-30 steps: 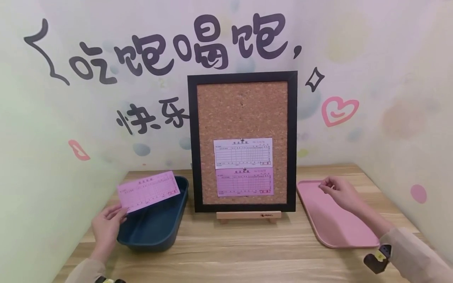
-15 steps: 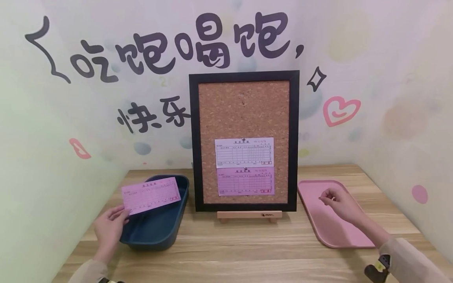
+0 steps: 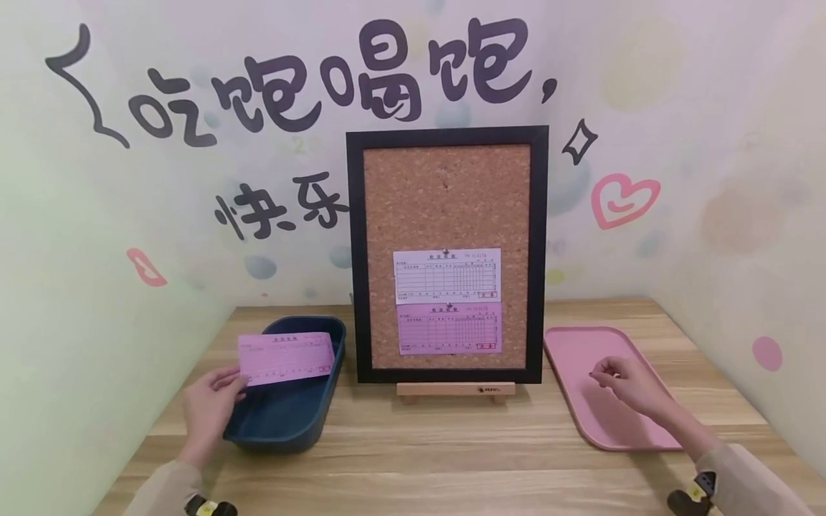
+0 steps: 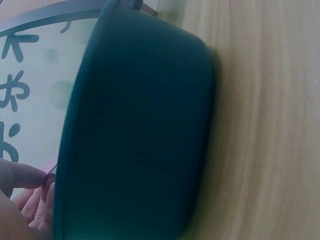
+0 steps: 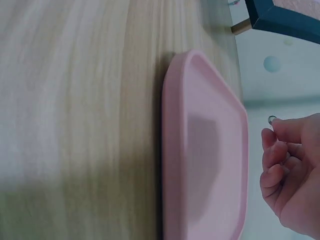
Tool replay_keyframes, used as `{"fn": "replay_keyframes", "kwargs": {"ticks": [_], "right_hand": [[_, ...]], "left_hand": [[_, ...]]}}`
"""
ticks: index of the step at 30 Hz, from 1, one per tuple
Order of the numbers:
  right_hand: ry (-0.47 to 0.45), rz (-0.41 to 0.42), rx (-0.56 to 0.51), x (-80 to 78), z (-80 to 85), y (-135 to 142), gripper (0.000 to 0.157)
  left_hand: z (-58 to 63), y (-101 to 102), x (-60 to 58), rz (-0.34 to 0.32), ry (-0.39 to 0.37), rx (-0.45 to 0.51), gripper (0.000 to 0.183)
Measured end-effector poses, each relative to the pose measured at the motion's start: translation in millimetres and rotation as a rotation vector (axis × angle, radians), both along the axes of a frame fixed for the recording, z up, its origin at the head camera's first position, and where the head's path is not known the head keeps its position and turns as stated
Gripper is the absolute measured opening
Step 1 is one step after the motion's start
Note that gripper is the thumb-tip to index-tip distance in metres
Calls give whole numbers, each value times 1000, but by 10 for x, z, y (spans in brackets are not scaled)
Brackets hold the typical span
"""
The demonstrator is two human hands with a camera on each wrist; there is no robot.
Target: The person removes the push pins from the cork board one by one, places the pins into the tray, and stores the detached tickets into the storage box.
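Observation:
In the head view my left hand (image 3: 211,405) pinches the lower left corner of a pink receipt slip (image 3: 286,357). The slip is held above a dark blue bin (image 3: 277,423), whose outer wall (image 4: 135,130) fills much of the left wrist view. My right hand (image 3: 634,385) is over a pink tray (image 3: 568,351), not touching it. Between its thumb and forefinger is a small shiny pin (image 5: 271,119), mostly covered by the fingertips. A cork board (image 3: 445,193) stands between the hands, with a white receipt slip (image 3: 445,278) pinned above another pink slip (image 3: 448,337).
The board's black frame (image 3: 357,272) rests on a small wooden stand (image 3: 454,390). Wood-grain tabletop (image 3: 452,451) stretches in front of it. A wall (image 3: 271,165) with painted lettering rises close behind, and side walls flank the table.
My left hand has moved slightly right with the pink slip, which has turned from tilted to nearly level. My right hand has dropped a little over the tray, still pinching.

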State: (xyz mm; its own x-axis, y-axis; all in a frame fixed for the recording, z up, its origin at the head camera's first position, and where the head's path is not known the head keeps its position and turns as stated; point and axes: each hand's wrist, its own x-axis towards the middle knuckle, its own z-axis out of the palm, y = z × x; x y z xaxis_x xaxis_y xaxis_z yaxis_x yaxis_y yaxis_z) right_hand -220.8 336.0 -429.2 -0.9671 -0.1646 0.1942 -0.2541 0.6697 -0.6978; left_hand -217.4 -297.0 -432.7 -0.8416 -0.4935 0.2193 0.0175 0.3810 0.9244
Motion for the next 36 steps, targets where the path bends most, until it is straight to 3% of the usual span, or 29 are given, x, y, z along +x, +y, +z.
{"fn": "replay_keyframes", "kwargs": {"ticks": [1,3,8,10,13,20,23,25,29,32,36], "right_hand": [[-10,3,-5,0,-7,5,10],[-34,-3,-10,-2,-20,15,11],[-62,-6,7,11,-66,41,10],[-75,-5,15,32,-92,53,10],[-112,-6,7,64,-129,68,9],[-131,-26,3,94,-190,102,10],[-137,-45,21,98,-205,116,10],[-137,-46,35,97,-221,125,10],[-127,-20,50,91,-254,139,8],[-121,5,54,85,-269,143,8],[-144,22,50,84,-276,143,10]], "left_hand": [[54,48,27,-1,-9,-6,30],[-14,34,-4,8,-24,-18,32],[60,98,56,3,-68,-36,32],[159,163,123,-6,-95,-44,31],[10,86,71,-15,-75,-49,33],[-506,-206,-185,-16,-60,-93,34],[-582,-232,-214,-13,-72,-87,34],[-528,-189,-171,-30,-87,-81,35],[-165,35,70,-97,-130,-54,37],[84,202,226,-110,-156,-58,36],[200,294,287,-113,-179,-81,35]]}}
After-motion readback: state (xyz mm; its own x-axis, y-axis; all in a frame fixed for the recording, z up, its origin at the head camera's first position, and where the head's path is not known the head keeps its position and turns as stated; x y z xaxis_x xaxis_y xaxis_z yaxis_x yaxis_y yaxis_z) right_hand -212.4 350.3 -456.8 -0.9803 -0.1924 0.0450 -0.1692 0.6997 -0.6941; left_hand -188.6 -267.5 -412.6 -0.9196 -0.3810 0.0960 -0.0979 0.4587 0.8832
